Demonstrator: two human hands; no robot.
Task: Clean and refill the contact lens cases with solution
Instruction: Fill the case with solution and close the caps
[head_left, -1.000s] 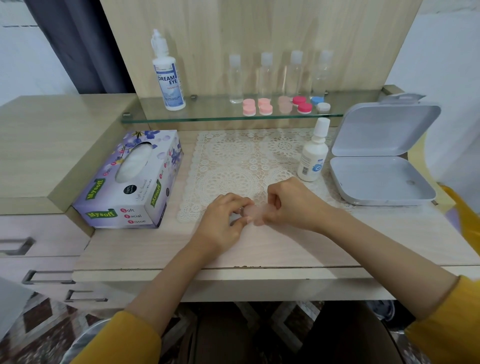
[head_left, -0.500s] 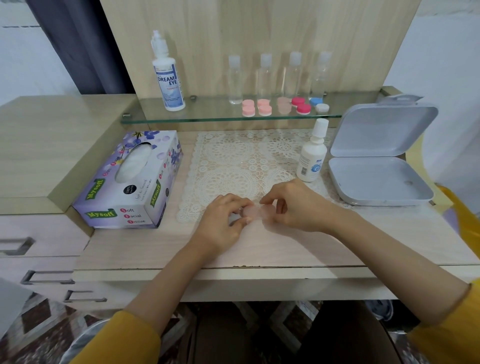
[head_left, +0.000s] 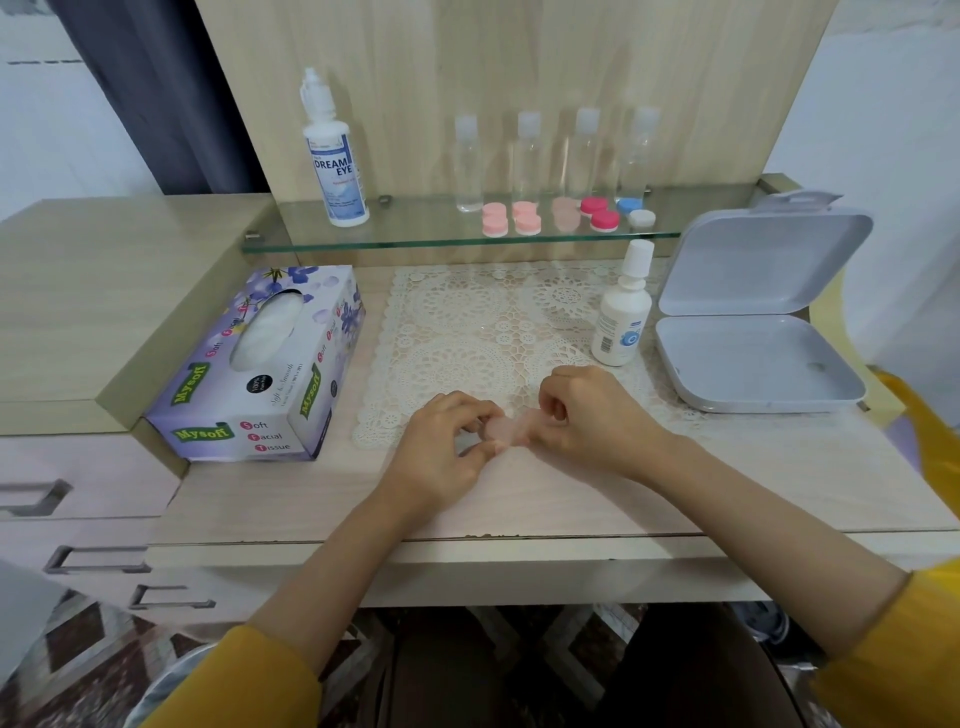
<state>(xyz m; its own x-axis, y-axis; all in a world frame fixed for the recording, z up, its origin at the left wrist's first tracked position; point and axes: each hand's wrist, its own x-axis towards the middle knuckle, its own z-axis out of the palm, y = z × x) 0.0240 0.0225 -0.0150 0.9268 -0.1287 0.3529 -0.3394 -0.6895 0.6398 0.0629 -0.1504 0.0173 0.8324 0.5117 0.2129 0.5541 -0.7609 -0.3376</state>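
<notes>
A pale pink contact lens case (head_left: 506, 432) lies low over the front edge of the lace mat (head_left: 483, 332), held from both sides. My left hand (head_left: 441, 449) pinches its left end, and my right hand (head_left: 589, 415) grips its right end with curled fingers; most of the case is hidden by the fingers. A small white solution bottle (head_left: 622, 312) stands upright just behind my right hand. On the glass shelf (head_left: 415, 231) sit several more lens cases: pink (head_left: 494, 220), peach (head_left: 566, 214), red (head_left: 600, 213) and blue-and-white (head_left: 635, 212).
A tall Dream Eye solution bottle (head_left: 335, 156) and several clear small bottles (head_left: 527, 156) stand on the shelf. A tissue box (head_left: 260, 369) lies to the left of the mat. An open grey hinged box (head_left: 753, 322) sits at the right. Drawers are at the lower left.
Both hands stay on the pink case at the same spot. The fingers of my right hand have shifted and curled over the case's right end.
</notes>
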